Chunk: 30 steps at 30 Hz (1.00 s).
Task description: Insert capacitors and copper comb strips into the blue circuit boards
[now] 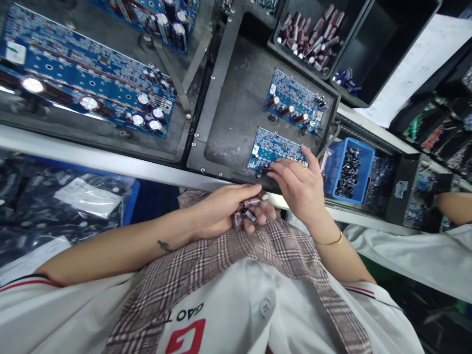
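Observation:
My left hand, palm up above the apron, is curled around several brown cylindrical capacitors. Over the lower blue circuit board, my right hand reaches down with bent fingers. A small dark brown part, apparently a capacitor, shows at its fingertips by the board's near edge; the fingers hide most of it. Behind lies a second blue circuit board with three brown capacitors along its near side. Both boards rest in a black tray fixture.
A black bin of brown capacitors stands at the back, beside another black bin with small purple parts. Right of my hand is a blue box of black components. Larger populated boards sit left. Another person's arm shows at right.

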{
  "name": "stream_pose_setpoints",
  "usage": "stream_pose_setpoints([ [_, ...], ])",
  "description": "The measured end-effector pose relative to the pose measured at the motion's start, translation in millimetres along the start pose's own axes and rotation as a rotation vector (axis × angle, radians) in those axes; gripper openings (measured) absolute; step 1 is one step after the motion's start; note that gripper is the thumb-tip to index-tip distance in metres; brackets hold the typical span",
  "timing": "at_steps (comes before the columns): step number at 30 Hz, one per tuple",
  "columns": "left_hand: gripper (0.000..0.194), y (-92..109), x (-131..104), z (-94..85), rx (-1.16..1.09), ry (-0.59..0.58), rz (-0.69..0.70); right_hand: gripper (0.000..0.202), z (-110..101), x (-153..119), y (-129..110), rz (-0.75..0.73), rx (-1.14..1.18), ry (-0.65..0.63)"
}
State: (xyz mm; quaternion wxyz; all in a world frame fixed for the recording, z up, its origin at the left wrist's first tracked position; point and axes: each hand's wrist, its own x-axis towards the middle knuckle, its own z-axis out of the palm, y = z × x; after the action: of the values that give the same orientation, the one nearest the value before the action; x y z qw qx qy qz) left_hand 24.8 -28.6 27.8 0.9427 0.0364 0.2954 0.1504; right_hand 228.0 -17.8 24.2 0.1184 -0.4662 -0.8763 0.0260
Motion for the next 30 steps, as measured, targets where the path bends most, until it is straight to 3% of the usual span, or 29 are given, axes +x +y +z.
stream_pose_setpoints([
  [6, 0.035, 0, -2, 1.3, -0.103, 0.119, -0.028, 0.031, -24, 7, -25, -0.054, 0.226, -0.090],
  [11, 0.028, 2, -4, -0.6, -0.143, 0.146, -0.058, 0.021, 0, 18, -18, 0.097, 0.131, -0.034],
  [14, 0.027, 5, -3, -3.1, -0.111, 0.120, -0.092, 0.021, 12, 22, -12, 0.102, 0.122, -0.051],
  [19, 0.023, 4, -8, -3.6, 0.017, 0.047, -0.144, 0.019, 13, 24, -13, 0.088, 0.089, -0.041],
  [22, 0.021, 14, -17, 9.3, 0.183, 0.030, -0.089, 0.020, 11, 24, -14, 0.053, 0.077, -0.060],
  [24, 0.024, 36, -20, 26.6, 0.338, 0.046, -0.002, 0.019, 12, 23, -14, 0.020, 0.071, -0.061],
  [26, 0.023, 74, -13, 51.2, 0.580, 0.123, 0.179, 0.019, 14, 23, -14, 0.007, 0.051, -0.044],
  [29, 0.026, 157, 21, 96.8, 1.059, 0.367, 0.623, 0.021, 17, 25, -11, -0.011, 0.005, -0.015],
  [30, 0.033, 186, 38, 111.2, 1.126, 0.396, 0.692, 0.022, 17, 26, -10, -0.043, -0.015, -0.013],
])
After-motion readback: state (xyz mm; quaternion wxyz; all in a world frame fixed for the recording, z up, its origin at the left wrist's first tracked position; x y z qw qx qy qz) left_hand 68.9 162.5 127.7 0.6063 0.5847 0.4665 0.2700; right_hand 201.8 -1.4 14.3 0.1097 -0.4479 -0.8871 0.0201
